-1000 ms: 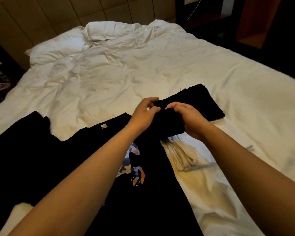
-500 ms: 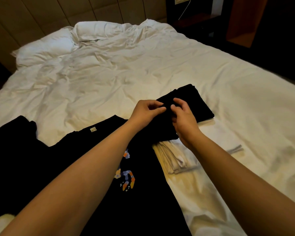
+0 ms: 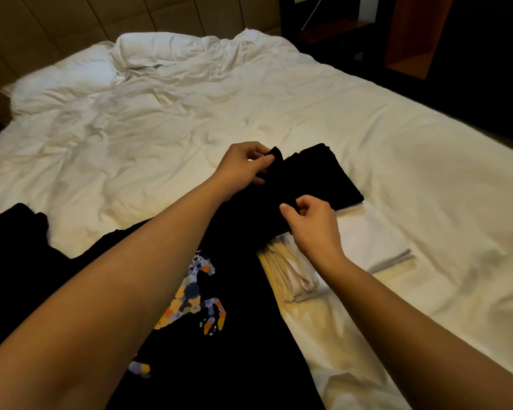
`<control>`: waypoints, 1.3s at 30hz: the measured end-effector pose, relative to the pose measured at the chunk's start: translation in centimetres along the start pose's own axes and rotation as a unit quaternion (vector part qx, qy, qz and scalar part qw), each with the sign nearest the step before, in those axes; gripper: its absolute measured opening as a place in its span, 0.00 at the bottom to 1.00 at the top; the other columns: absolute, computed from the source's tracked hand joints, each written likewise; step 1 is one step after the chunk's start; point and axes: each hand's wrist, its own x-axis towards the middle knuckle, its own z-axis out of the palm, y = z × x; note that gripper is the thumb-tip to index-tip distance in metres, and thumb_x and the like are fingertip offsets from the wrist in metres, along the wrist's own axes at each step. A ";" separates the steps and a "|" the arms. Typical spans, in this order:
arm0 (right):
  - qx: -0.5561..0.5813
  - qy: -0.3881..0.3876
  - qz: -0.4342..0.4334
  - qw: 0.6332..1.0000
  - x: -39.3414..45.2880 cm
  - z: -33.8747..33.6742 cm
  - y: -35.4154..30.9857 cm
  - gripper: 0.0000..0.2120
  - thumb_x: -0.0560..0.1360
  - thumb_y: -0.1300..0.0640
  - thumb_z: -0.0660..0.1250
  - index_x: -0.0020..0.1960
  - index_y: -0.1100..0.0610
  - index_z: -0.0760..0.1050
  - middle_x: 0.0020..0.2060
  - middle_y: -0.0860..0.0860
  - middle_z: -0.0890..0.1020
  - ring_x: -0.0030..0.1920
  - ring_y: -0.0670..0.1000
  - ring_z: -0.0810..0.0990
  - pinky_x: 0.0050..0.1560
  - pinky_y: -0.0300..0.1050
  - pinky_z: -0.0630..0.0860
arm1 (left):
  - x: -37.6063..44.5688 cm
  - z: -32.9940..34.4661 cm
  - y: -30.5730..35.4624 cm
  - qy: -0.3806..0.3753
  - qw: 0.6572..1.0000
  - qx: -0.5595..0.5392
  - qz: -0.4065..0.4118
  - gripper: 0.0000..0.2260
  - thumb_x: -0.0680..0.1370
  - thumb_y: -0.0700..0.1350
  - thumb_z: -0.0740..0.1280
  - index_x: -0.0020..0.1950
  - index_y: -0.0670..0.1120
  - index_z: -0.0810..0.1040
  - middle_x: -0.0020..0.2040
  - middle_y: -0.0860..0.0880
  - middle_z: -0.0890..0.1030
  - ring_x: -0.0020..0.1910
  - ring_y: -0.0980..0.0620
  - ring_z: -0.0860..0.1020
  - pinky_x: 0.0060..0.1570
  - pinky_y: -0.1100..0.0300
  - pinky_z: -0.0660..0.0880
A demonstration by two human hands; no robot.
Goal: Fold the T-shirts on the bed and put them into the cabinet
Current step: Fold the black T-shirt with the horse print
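A black T-shirt [image 3: 225,344] with a colourful horse print lies spread on the white bed [image 3: 190,119] in front of me. Its far sleeve reaches toward a folded black T-shirt [image 3: 323,176]. My left hand [image 3: 243,167] pinches a corner of black cloth at the far edge. My right hand [image 3: 311,223] pinches the black cloth nearer to me, beside the folded shirt. A folded white T-shirt [image 3: 370,244] lies under the black one, to the right.
Another dark garment [image 3: 15,241] lies at the left. Pillows [image 3: 71,78] sit at the head of the bed. A wooden cabinet [image 3: 412,34] stands beyond the bed's far right corner, with a dark bedside shelf [image 3: 329,31] next to it.
My hands have moved apart: the left stays at the far corner of the cloth, the right has drawn back toward me along the black fabric. The camera has tilted slightly.
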 end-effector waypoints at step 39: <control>-0.474 -0.266 -0.142 0.828 1.1 17.4 4.6 0.31 0.82 0.41 0.56 0.79 0.54 0.54 0.78 0.56 0.57 0.80 0.56 0.49 0.77 0.55 0.49 | -10.9 -9.1 -17.9 0.148 0.887 0.381 -0.214 0.17 0.75 0.41 0.69 0.62 0.48 0.72 0.56 0.46 0.78 0.57 0.43 0.75 0.54 0.50 0.72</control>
